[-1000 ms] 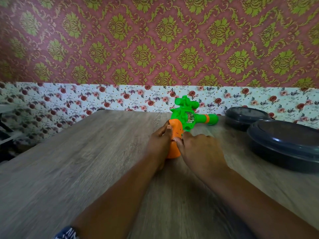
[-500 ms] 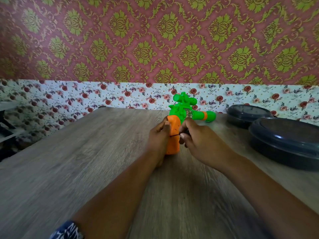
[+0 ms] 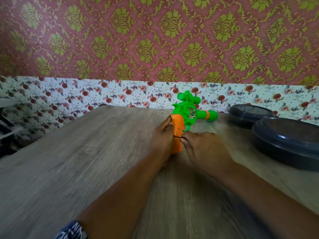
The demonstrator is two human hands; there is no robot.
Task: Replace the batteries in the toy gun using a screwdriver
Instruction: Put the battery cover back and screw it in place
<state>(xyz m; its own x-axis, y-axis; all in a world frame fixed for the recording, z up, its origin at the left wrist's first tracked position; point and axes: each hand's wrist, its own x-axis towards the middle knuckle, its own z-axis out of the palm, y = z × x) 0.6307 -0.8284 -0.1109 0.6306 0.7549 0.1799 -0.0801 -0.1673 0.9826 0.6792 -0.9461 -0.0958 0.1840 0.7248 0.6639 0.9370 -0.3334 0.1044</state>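
Note:
The toy gun [image 3: 189,112] is green with an orange grip [image 3: 177,130] and stands on the wooden table [image 3: 86,161], barrel pointing right. My left hand [image 3: 162,137] grips the left side of the orange grip, thumb on its top edge. My right hand [image 3: 203,147] is closed on a thin dark screwdriver [image 3: 177,136], whose shaft lies across the middle of the grip. The screwdriver's handle is hidden inside my right hand.
Two dark round lidded containers stand at the right, a near large one [image 3: 290,144] and a smaller one [image 3: 248,114] behind it. The floral wall [image 3: 120,95] rises just behind the table's far edge. A dark shelf [image 3: 6,128] is past the left edge.
My right hand has drawn back to the right of the grip and now holds the screwdriver shaft against the grip. The gun has turned so more of its green body shows.

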